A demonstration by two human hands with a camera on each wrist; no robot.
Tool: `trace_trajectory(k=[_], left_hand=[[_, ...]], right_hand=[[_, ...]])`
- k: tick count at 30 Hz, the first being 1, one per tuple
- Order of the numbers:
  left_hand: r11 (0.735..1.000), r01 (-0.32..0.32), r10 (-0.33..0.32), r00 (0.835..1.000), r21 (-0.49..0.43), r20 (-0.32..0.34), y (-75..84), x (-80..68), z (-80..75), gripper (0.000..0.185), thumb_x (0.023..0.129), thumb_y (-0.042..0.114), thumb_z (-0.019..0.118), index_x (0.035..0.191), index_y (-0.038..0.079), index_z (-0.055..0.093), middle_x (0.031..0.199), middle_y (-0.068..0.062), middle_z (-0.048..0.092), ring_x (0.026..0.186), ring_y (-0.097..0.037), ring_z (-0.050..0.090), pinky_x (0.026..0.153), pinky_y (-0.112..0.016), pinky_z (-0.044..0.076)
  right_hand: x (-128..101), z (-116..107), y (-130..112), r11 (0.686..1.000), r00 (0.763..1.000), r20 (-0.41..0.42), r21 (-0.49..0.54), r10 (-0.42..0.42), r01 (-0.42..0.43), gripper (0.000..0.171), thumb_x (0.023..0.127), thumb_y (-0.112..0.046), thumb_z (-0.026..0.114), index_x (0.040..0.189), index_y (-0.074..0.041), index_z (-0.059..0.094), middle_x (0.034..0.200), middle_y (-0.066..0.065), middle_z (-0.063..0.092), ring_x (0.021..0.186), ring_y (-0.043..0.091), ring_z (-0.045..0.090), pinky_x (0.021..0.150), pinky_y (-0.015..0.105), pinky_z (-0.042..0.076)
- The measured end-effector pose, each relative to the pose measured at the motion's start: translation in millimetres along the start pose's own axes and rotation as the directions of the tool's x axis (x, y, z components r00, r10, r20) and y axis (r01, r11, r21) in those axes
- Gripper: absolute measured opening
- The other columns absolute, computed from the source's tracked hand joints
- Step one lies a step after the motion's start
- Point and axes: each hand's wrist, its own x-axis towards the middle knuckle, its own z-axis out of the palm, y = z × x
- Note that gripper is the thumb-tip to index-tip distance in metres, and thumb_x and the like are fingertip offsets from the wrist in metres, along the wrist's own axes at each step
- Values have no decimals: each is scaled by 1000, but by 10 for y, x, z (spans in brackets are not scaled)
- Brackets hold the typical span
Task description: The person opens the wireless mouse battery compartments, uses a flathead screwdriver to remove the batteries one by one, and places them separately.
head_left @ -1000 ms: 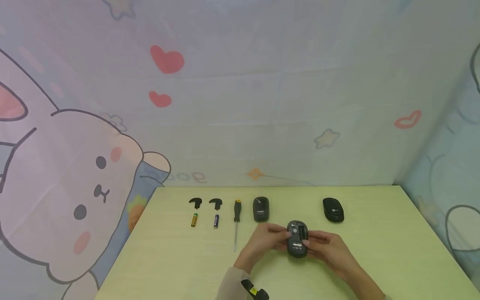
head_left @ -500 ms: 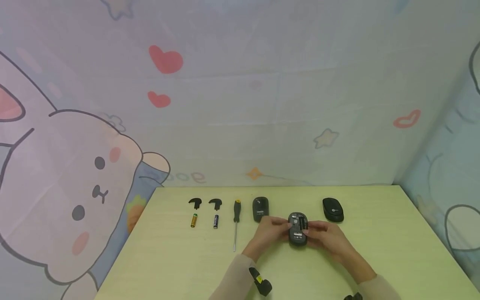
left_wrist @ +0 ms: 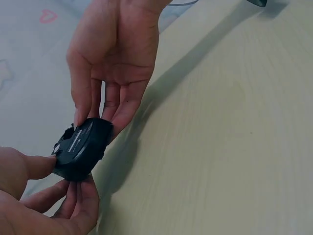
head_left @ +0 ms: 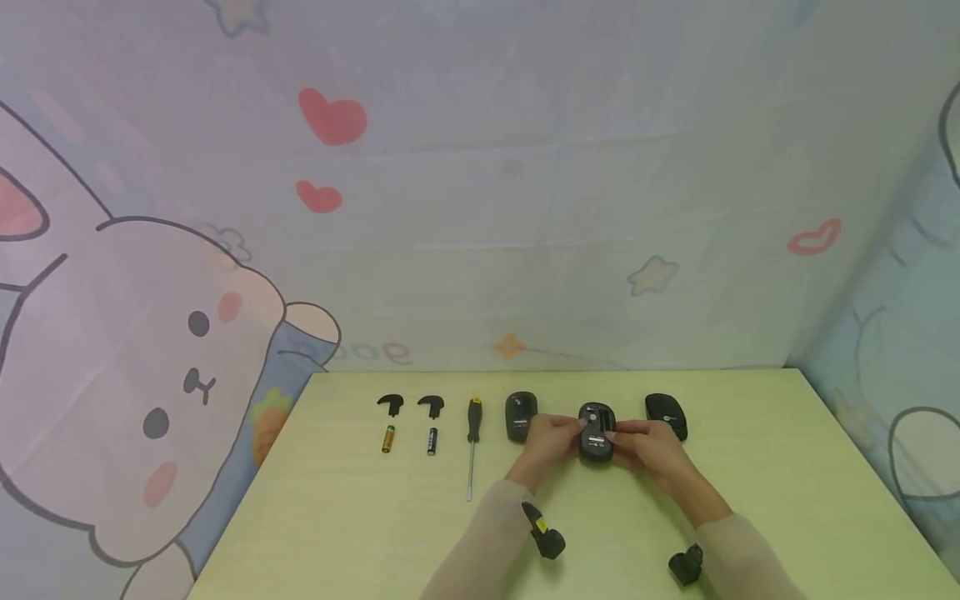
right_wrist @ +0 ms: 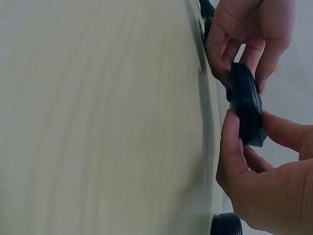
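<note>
Both hands hold a black computer mouse (head_left: 597, 446) between them, its underside turned up to show a white label and an open battery slot. My left hand (head_left: 550, 443) pinches its left edge with the thumb on top and fingers beneath. On the opposite edge my right hand (head_left: 654, 450) grips it the same way. The left wrist view shows the mouse (left_wrist: 80, 152) above the table, its shadow beside it, with the left hand (left_wrist: 44, 196) at lower left. From the right wrist camera, the mouse (right_wrist: 246, 105) appears edge-on between the fingertips.
Left of the hands stand a second mouse (head_left: 521, 417), a screwdriver (head_left: 474, 429), two batteries, one gold (head_left: 387, 439) and one blue (head_left: 432, 442), and two black hook-shaped pieces (head_left: 431, 406). Another mouse (head_left: 663, 412) lies behind the right hand. A printed cloth (head_left: 480, 208) hangs behind the table.
Both hands have carried the held mouse away from the body, toward the back of the table. It now sits almost level with the other two mice in the head view.
</note>
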Motion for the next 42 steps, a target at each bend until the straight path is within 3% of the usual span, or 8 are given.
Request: trace_trajectory(k=[5, 11, 16, 24, 29, 35, 42], left_hand=[[997, 2, 6, 994, 77, -106, 19, 108, 84, 29, 99, 18, 71, 113, -6, 77, 111, -19, 79, 95, -16, 76, 86, -29, 65], [979, 0, 45, 975, 203, -216, 43, 227, 196, 24, 98, 18, 71, 105, -3, 80, 112, -17, 79, 111, -25, 72, 102, -40, 59], [956, -17, 104, 954, 293, -282, 70, 279, 266, 21, 97, 13, 71, 102, -5, 79, 107, -20, 79, 106, -31, 75, 97, -43, 62], [856, -122, 265, 938, 503, -223, 89, 295, 281, 21, 101, 11, 67, 105, -6, 79, 106, -20, 80, 106, -34, 77, 92, -42, 65], [827, -148, 290, 939, 542, -186, 113, 290, 245, 19, 100, 11, 68, 101, -3, 81, 100, -17, 82, 98, -27, 79, 85, -38, 66], [823, -162, 287, 946, 545, -151, 119, 301, 213, 20, 100, 13, 69, 98, -2, 82, 96, -15, 82, 85, -19, 75, 78, -33, 63], [759, -191, 331, 937, 623, -116, 113, 310, 205, 25, 103, 15, 66, 93, -3, 80, 92, -17, 81, 84, -24, 77, 72, -35, 63]], right_hand=[[112, 33, -37, 999, 999, -38, -42, 4, -6, 54, 103, -9, 65, 145, 20, 47, 148, 40, 51, 100, 11, 72, 90, 30, 66], [244, 53, -47, 991, 994, -110, -135, 3, -18, 49, 103, -11, 66, 141, 17, 53, 145, 37, 54, 96, 10, 71, 84, 26, 66], [309, 66, -63, 983, 989, -146, -181, -34, 7, 44, 101, -9, 67, 136, 16, 59, 143, 37, 56, 94, 10, 72, 78, 22, 66], [347, 89, -94, 972, 981, -186, -233, -51, 7, 42, 101, -9, 68, 134, 16, 61, 140, 37, 59, 95, 15, 73, 77, 24, 66], [348, 89, -91, 972, 981, -188, -233, -55, 10, 44, 100, -10, 69, 135, 16, 60, 140, 38, 59, 97, 18, 75, 78, 26, 67], [348, 72, -68, 976, 981, -185, -217, -53, 12, 45, 100, -10, 69, 136, 16, 60, 142, 39, 57, 97, 18, 76, 77, 24, 67], [379, 80, -75, 960, 975, -202, -276, -97, 39, 44, 98, -11, 70, 132, 15, 63, 136, 40, 61, 80, 12, 76, 69, 22, 65]])
